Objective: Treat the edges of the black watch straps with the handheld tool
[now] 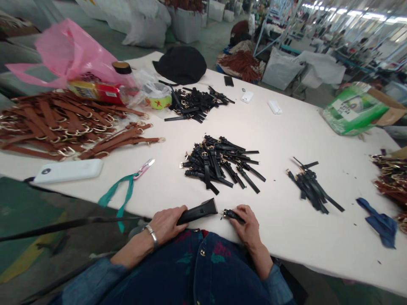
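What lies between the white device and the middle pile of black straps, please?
In the head view, pink-handled scissors with a teal ribbon lie there.

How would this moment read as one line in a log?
left fingers: black handheld tool; right fingers: short black strap; ahead: pile of black straps

The pale counter (286, 135) is being lit softly from above, and only faint shadows are being cast. At the upper right, white glare is being produced by ceiling lamps (354, 13). Distant details are being softened by blur, and the edges are being stretched by wide-angle distortion.
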Demonstrator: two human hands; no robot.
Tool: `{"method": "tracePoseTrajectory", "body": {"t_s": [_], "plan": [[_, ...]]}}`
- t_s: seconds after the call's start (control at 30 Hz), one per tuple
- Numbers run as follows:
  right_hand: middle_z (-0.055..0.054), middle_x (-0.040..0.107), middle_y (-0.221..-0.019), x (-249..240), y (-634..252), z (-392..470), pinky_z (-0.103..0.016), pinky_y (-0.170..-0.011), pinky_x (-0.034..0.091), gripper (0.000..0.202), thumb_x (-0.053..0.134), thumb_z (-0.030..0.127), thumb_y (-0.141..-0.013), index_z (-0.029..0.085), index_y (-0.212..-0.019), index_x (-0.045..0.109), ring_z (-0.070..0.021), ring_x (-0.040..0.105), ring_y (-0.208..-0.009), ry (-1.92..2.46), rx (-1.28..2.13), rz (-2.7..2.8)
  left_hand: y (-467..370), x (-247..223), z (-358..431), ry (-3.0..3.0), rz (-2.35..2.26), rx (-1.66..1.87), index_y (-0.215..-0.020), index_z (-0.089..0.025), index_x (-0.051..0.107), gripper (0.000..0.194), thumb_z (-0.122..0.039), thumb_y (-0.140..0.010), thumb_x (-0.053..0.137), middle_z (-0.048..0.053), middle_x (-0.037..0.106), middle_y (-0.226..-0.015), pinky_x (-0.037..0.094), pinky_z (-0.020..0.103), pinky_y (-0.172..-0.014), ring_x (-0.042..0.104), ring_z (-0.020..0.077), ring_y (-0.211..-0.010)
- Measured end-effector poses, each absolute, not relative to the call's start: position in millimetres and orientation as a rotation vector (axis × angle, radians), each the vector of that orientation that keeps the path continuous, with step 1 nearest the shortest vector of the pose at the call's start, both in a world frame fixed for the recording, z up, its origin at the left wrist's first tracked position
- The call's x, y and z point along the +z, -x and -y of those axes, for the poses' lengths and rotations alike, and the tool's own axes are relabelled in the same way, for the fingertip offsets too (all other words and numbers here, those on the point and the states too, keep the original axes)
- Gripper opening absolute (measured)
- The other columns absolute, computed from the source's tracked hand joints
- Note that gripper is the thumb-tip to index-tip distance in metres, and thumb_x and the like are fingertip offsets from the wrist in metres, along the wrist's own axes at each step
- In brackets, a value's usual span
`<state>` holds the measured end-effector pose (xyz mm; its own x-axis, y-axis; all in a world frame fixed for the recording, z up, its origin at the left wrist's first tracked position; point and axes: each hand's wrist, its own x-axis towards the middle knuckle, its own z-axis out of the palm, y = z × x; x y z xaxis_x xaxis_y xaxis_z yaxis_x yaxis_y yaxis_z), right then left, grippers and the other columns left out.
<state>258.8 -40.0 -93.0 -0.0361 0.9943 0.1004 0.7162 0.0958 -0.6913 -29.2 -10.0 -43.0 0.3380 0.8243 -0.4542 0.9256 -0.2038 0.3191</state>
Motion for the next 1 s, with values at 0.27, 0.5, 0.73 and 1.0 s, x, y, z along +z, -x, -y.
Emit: {"method": "tracePoseTrajectory", "body": {"t_s": [0.27, 0.5, 0.73, 1.0], "plan": [[-0.007, 0.057, -0.097, -101, -245, 41, -0.038, -0.08, 0.041, 0.029, 0.06, 0.03, -0.073, 0.025, -0.101, 0.06, -0.0212, 0.051, -0.092, 1.605, 0.507, 1.913, 31, -48, -4, -2.049, -1.74, -0.153, -0.1, -0.027, 0.047, 0.031, -0.046, -0.076, 0.04, 0.003, 0.06, -0.09, 0.039, 0.031, -0.066, 0.055, 0.0201, -0.082], [-0.006, 0.057, -0.087, -88, -229, 35, -0.03, -0.073, 0.043, 0.023, 0.053, 0.029, -0.077, 0.023, -0.096, 0.063, -0.0184, 0.053, -0.082, 1.646, 0.52, 2.011, 30, -42, -6, -2.047, -1.742, -0.056, -0.102, -0.024, 0.048, 0.034, -0.043, -0.074, 0.047, 0.005, 0.054, -0.1, 0.037, 0.033, -0.083, 0.046, 0.02, -0.097], [-0.003, 0.057, -0.084, -90, -225, 33, -0.022, -0.058, 0.043, 0.022, 0.047, 0.034, -0.08, 0.023, -0.089, 0.064, -0.0122, 0.055, -0.064, 1.693, 0.578, 2.06, 54, -50, -12, -1.893, -1.824, 0.355, -0.107, -0.022, 0.046, 0.045, -0.054, -0.075, 0.04, 0.003, 0.055, -0.1, 0.038, 0.029, -0.086, 0.048, 0.0169, -0.096], [-0.001, 0.055, -0.072, -90, -230, 24, -0.022, -0.058, 0.041, 0.028, 0.043, 0.038, -0.084, 0.021, -0.07, 0.06, -0.0115, 0.054, -0.062, 1.645, 0.616, 2.183, 103, -65, -66, -1.701, -2.415, 0.398, -0.114, -0.017, 0.041, 0.042, -0.032, -0.075, 0.045, 0.011, 0.043, -0.121, 0.027, 0.04, -0.096, 0.034, 0.0252, -0.114]]}}
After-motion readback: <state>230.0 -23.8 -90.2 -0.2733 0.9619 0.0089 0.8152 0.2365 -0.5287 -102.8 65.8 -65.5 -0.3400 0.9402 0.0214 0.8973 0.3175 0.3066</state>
